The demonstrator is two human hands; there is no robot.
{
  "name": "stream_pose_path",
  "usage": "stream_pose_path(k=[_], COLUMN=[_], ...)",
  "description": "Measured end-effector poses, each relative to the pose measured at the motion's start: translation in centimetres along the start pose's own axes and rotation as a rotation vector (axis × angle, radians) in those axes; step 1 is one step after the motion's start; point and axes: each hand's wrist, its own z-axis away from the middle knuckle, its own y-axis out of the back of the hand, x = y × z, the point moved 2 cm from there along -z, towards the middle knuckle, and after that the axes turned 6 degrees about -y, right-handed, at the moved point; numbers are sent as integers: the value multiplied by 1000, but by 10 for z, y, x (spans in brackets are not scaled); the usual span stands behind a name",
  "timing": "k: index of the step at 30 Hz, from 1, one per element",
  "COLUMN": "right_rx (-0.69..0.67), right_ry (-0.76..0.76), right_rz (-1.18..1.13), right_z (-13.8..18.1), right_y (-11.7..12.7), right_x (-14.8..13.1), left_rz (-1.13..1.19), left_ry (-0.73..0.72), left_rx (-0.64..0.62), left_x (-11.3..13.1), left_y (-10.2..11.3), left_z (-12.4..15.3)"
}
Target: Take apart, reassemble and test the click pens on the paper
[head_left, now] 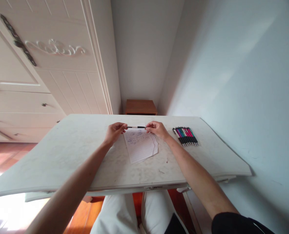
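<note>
A thin pen [136, 127] with a white barrel and a black end lies level in the air between my hands. My left hand [114, 132] pinches its left end and my right hand [156, 129] pinches its right end. Both hands hover just above the far edge of a torn sheet of lined paper [141, 146] with scribbles on it, which lies flat on the white table [68, 152]. To the right of my right hand, a row of several pens [185, 136] with pink, teal and black parts lies side by side on the table.
A white wardrobe [49, 65] with drawers stands at the left. A small brown cabinet [141, 107] sits beyond the table's far edge. A pale wall [232, 81] runs along the right side. My legs [134, 211] in light trousers are under the table.
</note>
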Motion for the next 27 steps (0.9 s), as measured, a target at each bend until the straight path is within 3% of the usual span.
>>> stream_pose_path(k=[18,27], right_rx=[-13,-18], right_ry=[-37,15], right_rz=[38,75], right_z=[1,1], right_y=[-1,-2], right_x=[4,1], left_rz=[-5,25], left_ry=[-28,-8], left_rx=[-25,-85], left_x=[-10,2], left_y=[1,-3], left_z=[-2,4])
